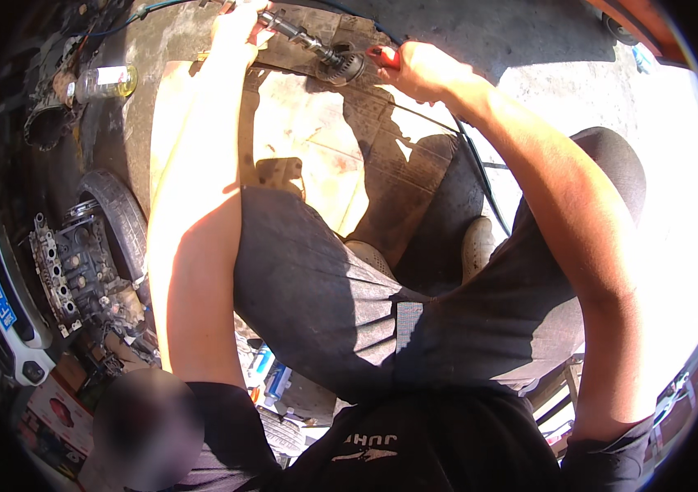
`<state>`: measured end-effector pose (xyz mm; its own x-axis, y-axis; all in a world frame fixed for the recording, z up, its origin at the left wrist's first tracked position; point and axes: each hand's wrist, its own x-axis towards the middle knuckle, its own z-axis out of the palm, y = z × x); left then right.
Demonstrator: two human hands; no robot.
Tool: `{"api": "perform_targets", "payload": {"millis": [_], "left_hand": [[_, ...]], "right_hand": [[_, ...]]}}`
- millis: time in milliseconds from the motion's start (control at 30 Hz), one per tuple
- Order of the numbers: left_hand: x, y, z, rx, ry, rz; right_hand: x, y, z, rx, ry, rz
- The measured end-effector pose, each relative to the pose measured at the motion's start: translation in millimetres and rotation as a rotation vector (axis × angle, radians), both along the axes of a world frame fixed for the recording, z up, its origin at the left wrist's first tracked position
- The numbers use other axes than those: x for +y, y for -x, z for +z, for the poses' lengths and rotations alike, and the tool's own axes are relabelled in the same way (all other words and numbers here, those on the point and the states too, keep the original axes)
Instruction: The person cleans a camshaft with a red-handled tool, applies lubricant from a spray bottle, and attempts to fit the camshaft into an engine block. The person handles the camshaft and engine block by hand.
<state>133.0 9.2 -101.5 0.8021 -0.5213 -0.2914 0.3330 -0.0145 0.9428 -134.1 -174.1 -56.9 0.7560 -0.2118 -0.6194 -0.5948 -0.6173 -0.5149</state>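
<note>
At the upper edge of the view my left hand (236,31) is closed around one end of a metal camshaft (306,39). The shaft slants down to the right and ends in a toothed round gear (342,67). My right hand (427,70), just right of that gear, is wrapped around a red tool (384,57) whose tip points toward the gear. Its exact kind is hard to make out. Under both hands lies flattened brown cardboard (316,123), lit in patches by strong sun.
A dark hose (480,164) runs past my right hand toward my shoe (477,246). On the left are a clear bottle (107,82), a tire (115,213), an engine cylinder head (54,275) and a car bumper (4,303). Blue-and-white bottles (271,377) stand behind my left thigh.
</note>
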Motion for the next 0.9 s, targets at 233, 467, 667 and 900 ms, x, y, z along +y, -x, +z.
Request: {"api": "perform_targets", "payload": {"millis": [233,467,667,900], "left_hand": [[-2.5,-1.8,-4.5,-0.017,-0.002,0.014],[-5.0,-10.4,-5.1,0.059,-0.107,0.080],[6.3,-17.0,-3.7,0.164,-0.137,0.102],[5.4,-17.9,-12.4,0.124,-0.248,0.330]], "right_hand": [[-4.1,-0.5,-5.1,0.055,-0.048,-0.006],[2.9,3.2,-4.9,-0.036,0.038,0.006],[5.6,3.6,-1.4,-0.169,0.139,0.081],[13.3,-4.4,-10.7,-0.170,0.128,0.068]]}}
